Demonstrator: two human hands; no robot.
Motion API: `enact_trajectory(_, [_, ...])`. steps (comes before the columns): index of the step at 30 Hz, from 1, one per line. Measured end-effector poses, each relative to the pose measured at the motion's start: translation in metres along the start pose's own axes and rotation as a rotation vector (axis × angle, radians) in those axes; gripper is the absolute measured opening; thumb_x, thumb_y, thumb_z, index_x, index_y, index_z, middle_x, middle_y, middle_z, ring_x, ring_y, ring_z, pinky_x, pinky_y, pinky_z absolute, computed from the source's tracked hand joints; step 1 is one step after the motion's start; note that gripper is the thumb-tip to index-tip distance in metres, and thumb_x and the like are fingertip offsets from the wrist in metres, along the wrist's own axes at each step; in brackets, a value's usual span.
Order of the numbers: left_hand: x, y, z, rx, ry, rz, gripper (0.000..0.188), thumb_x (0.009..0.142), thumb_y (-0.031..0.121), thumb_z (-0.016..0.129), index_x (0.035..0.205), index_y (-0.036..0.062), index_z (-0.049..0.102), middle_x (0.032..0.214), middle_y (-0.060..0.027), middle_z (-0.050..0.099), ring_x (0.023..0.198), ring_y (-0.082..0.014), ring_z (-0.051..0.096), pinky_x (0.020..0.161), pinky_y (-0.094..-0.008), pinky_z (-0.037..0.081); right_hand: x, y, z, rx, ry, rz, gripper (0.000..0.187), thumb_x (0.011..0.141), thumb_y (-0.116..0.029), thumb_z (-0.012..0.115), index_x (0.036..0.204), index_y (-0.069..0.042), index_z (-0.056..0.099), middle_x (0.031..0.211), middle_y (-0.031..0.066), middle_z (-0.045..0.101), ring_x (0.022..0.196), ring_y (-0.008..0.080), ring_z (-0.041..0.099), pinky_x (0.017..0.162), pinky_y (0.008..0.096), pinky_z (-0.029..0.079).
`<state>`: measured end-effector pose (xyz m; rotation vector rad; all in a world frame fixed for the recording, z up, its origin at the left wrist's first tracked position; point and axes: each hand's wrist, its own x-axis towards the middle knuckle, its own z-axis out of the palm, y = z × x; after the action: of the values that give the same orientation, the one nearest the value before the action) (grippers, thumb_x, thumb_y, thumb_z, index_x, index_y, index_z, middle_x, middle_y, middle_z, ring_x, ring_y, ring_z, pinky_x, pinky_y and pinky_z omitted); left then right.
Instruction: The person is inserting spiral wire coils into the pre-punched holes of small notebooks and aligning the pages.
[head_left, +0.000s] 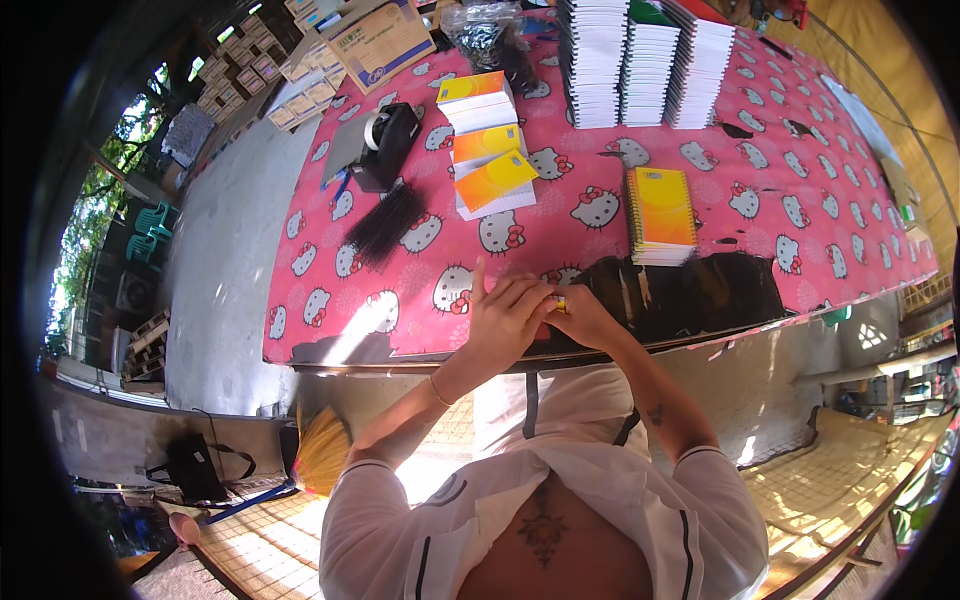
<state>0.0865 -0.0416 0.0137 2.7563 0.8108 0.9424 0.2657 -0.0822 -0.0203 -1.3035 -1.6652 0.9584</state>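
Note:
Close to the table's near edge, my left hand (503, 312) and my right hand (582, 318) meet over a small yellow-and-red thing (559, 301), mostly covered by the fingers. One left finger points up while the others curl toward the right hand, whose fingers are bent closed. Right of them lies a short stack of spiral notebooks (662, 210) with yellow-orange covers. Beyond the left hand are fanned piles of yellow-orange covered booklets (495, 180) without visible coils. A bundle of thin black strands (385, 225) rests to their left.
The pink patterned tablecloth (597, 208) has a torn black patch (700, 300) near its front. Tall notebook stacks (595, 70), a black tape dispenser (388, 148), a plastic bag (485, 35) and a cardboard box (382, 45) stand farther back. A broom (322, 450) is lower left.

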Motion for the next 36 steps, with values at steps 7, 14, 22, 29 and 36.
enact_trajectory(7, [0.007, 0.009, -0.013, -0.036, 0.037, -0.089, 0.02, 0.089, 0.021, 0.073, 0.106, 0.0124, 0.069, 0.097, -0.002, 0.072, 0.093, -0.0222, 0.068, 0.111, -0.0567, 0.03, -0.007, -0.018, -0.021, -0.035, 0.192, -0.341, 0.023, 0.085, -0.012, 0.075, 0.104, 0.001, 0.07, 0.089, 0.0139, 0.071, 0.078, 0.0206, 0.067, 0.073, 0.0334, 0.051])
enact_trajectory(14, [0.001, 0.003, -0.005, -0.071, 0.007, -0.05, 0.02, 0.086, 0.021, 0.075, 0.104, 0.0126, 0.07, 0.097, -0.0022, 0.071, 0.088, -0.0237, 0.067, 0.109, -0.0548, 0.033, -0.007, -0.018, -0.06, 0.003, -0.008, -0.18, 0.012, 0.087, -0.008, 0.072, 0.097, 0.0, 0.073, 0.087, 0.0098, 0.073, 0.08, 0.0169, 0.07, 0.073, 0.0303, 0.054])
enact_trajectory(22, [0.018, 0.015, -0.02, -0.022, -0.046, -0.033, 0.022, 0.081, 0.008, 0.072, 0.103, 0.008, 0.069, 0.094, -0.0078, 0.068, 0.086, -0.028, 0.066, 0.083, -0.0438, 0.05, -0.006, -0.031, -0.039, -0.244, 0.262, -0.238, 0.016, 0.074, -0.002, 0.071, 0.082, -0.001, 0.057, 0.078, 0.0106, 0.063, 0.072, 0.0233, 0.066, 0.063, 0.0344, 0.05])
enact_trajectory(29, [0.115, 0.019, -0.034, -0.164, 0.157, 0.199, 0.023, 0.081, -0.002, 0.066, 0.103, 0.004, 0.066, 0.102, -0.0126, 0.07, 0.094, -0.0328, 0.068, 0.082, -0.0433, 0.054, -0.04, -0.04, -0.123, -0.578, 0.849, -0.131, 0.057, 0.083, -0.017, 0.078, 0.134, -0.003, 0.057, 0.13, 0.0219, 0.059, 0.122, 0.0387, 0.055, 0.102, 0.0451, 0.045])
enact_trajectory(36, [0.168, -0.005, 0.091, -0.59, -0.029, 0.41, 0.022, 0.083, -0.011, 0.058, 0.101, 0.0019, 0.061, 0.119, -0.0172, 0.067, 0.125, -0.0347, 0.059, 0.102, -0.0436, 0.051, -0.05, 0.029, -0.169, 0.174, 0.453, 0.022, 0.075, 0.086, -0.005, 0.077, 0.15, 0.003, 0.038, 0.145, 0.0165, 0.05, 0.124, 0.0173, 0.052, 0.102, 0.0303, 0.045])
